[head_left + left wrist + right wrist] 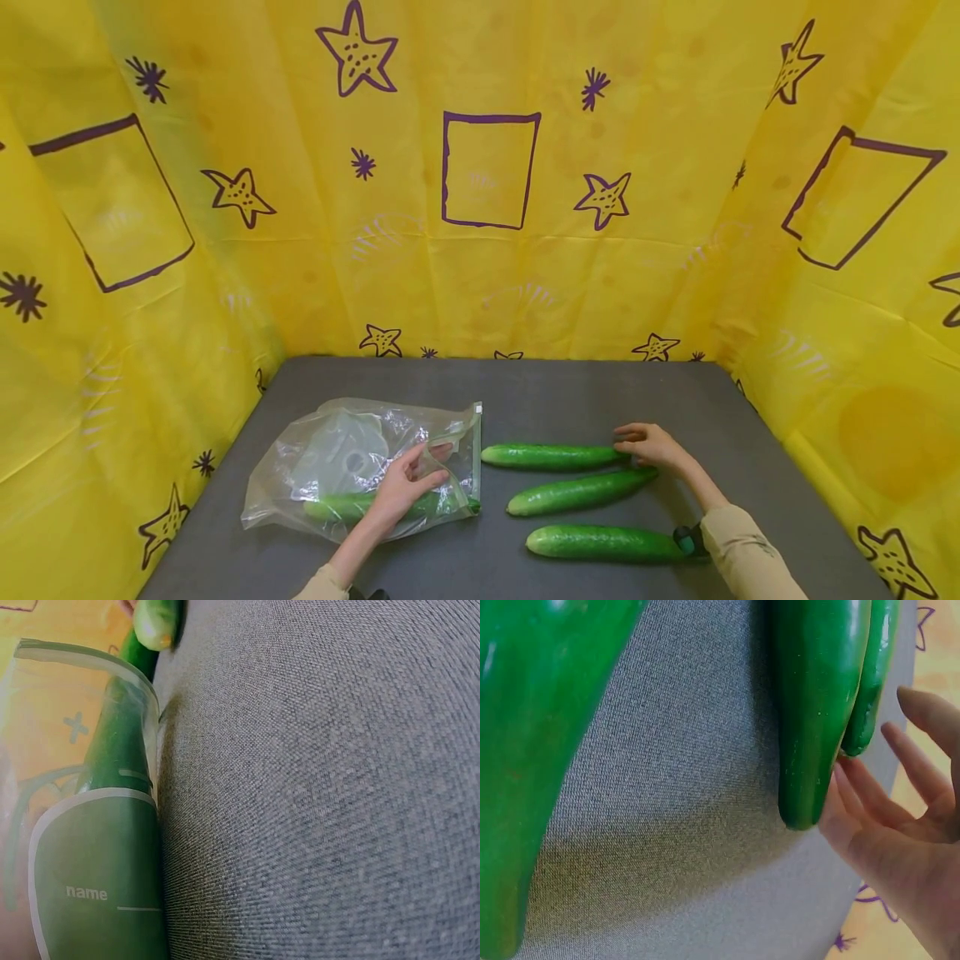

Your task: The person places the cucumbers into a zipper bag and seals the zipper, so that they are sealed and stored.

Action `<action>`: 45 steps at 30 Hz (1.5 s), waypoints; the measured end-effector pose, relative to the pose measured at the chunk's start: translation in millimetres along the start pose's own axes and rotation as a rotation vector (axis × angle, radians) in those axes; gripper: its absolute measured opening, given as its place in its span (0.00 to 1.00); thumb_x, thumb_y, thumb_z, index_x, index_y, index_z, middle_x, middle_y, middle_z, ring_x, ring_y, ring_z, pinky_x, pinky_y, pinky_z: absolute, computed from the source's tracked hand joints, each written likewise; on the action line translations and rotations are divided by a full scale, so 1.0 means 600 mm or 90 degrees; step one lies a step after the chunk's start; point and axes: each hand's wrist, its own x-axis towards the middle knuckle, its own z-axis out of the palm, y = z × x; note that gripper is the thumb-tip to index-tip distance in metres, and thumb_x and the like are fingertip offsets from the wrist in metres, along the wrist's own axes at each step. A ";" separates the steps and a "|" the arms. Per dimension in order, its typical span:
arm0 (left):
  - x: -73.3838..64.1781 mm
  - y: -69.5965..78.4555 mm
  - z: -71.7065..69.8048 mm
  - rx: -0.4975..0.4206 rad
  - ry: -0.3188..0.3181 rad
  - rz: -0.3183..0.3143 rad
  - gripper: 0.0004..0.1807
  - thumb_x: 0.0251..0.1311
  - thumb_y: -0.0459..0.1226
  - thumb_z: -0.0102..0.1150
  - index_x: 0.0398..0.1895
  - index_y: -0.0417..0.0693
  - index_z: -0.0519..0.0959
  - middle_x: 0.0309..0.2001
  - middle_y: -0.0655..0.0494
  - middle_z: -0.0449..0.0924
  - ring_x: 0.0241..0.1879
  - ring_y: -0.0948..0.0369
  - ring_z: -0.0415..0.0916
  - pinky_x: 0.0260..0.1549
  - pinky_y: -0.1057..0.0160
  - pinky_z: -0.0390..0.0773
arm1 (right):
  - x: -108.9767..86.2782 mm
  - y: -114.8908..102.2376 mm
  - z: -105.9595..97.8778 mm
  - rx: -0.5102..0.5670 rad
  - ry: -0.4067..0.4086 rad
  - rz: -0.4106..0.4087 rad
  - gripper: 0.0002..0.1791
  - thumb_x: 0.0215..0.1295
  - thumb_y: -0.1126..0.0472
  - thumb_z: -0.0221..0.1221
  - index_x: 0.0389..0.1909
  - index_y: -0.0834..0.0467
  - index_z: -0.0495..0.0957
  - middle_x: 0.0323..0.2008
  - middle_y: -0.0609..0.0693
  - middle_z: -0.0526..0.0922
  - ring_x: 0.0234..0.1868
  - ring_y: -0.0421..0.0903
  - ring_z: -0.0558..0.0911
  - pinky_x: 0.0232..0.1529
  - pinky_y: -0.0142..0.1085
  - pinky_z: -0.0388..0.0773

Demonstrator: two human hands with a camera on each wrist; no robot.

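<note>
A clear zip bag (352,425) lies on the left of the table with one cucumber (341,507) inside, seen through the film. At the bag's mouth, my left hand (401,487) holds the film, thumb and fingers on either side of the loose edge. The left wrist view shows the bag's printed label (97,877) over the cucumber. My right hand (652,446) is at the right end of the farthest loose cucumber (551,456), fingers spread and not wrapped round it. A middle cucumber (577,492) and a nearest cucumber (600,542) lie below.
The grey table (517,383) is enclosed by yellow cloth walls (487,283) printed with purple stars and frames. My right sleeve and wrist strap (686,539) overlap the right end of the nearest cucumber in the head view.
</note>
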 end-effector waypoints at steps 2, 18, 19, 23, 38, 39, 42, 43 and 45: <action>0.000 0.000 0.000 0.001 0.001 -0.002 0.37 0.53 0.37 0.67 0.65 0.32 0.64 0.69 0.32 0.56 0.68 0.36 0.53 0.65 0.42 0.59 | 0.001 0.002 0.002 0.011 -0.016 -0.014 0.26 0.65 0.59 0.58 0.59 0.71 0.69 0.56 0.74 0.73 0.52 0.62 0.79 0.46 0.50 0.81; 0.002 -0.006 0.001 -0.003 0.003 0.005 0.36 0.53 0.36 0.67 0.64 0.33 0.65 0.69 0.32 0.57 0.68 0.36 0.54 0.65 0.41 0.59 | 0.012 0.010 0.022 0.038 -0.055 -0.073 0.20 0.64 0.64 0.58 0.55 0.71 0.74 0.56 0.72 0.73 0.46 0.48 0.77 0.35 0.30 0.76; 0.002 -0.007 0.002 -0.004 0.003 0.006 0.36 0.53 0.36 0.67 0.64 0.33 0.65 0.69 0.32 0.57 0.68 0.36 0.54 0.65 0.41 0.59 | 0.012 0.011 0.023 0.034 -0.053 -0.074 0.20 0.64 0.65 0.58 0.54 0.71 0.74 0.56 0.72 0.73 0.45 0.47 0.76 0.34 0.30 0.74; 0.002 -0.006 0.002 -0.007 0.003 0.007 0.35 0.53 0.36 0.67 0.64 0.34 0.66 0.69 0.33 0.57 0.69 0.37 0.53 0.65 0.41 0.59 | 0.014 0.013 0.025 0.027 -0.037 -0.069 0.18 0.63 0.67 0.58 0.53 0.70 0.76 0.54 0.71 0.75 0.45 0.51 0.76 0.33 0.31 0.72; 0.002 -0.004 0.003 -0.008 0.003 0.005 0.36 0.53 0.35 0.67 0.65 0.33 0.65 0.68 0.33 0.58 0.68 0.37 0.54 0.65 0.42 0.60 | 0.020 0.016 0.031 -0.020 -0.002 -0.068 0.15 0.62 0.68 0.59 0.50 0.67 0.79 0.51 0.68 0.78 0.52 0.63 0.76 0.42 0.39 0.77; 0.002 -0.003 0.004 -0.011 0.003 0.007 0.35 0.53 0.35 0.67 0.64 0.33 0.66 0.68 0.33 0.59 0.68 0.37 0.54 0.65 0.42 0.60 | 0.019 0.015 0.031 -0.017 -0.002 -0.072 0.15 0.62 0.68 0.59 0.50 0.68 0.79 0.51 0.68 0.79 0.51 0.62 0.76 0.41 0.38 0.77; 0.003 -0.003 0.004 -0.021 0.006 0.013 0.34 0.53 0.34 0.67 0.63 0.35 0.68 0.67 0.34 0.62 0.69 0.38 0.55 0.66 0.42 0.58 | 0.018 0.015 0.031 -0.006 -0.004 -0.084 0.16 0.62 0.69 0.58 0.50 0.69 0.78 0.49 0.69 0.79 0.48 0.57 0.77 0.37 0.34 0.75; 0.002 -0.002 0.004 -0.025 0.006 0.016 0.33 0.53 0.34 0.67 0.63 0.35 0.68 0.67 0.34 0.62 0.69 0.39 0.55 0.66 0.42 0.58 | 0.017 0.014 0.031 -0.002 -0.003 -0.086 0.15 0.62 0.70 0.58 0.50 0.70 0.78 0.49 0.69 0.79 0.47 0.56 0.78 0.37 0.34 0.74; 0.002 -0.002 0.004 -0.026 0.010 0.016 0.33 0.53 0.34 0.67 0.63 0.34 0.68 0.67 0.34 0.62 0.69 0.38 0.54 0.66 0.42 0.57 | 0.017 0.014 0.033 -0.004 0.000 -0.090 0.15 0.61 0.70 0.58 0.49 0.70 0.78 0.49 0.68 0.80 0.47 0.56 0.78 0.37 0.34 0.75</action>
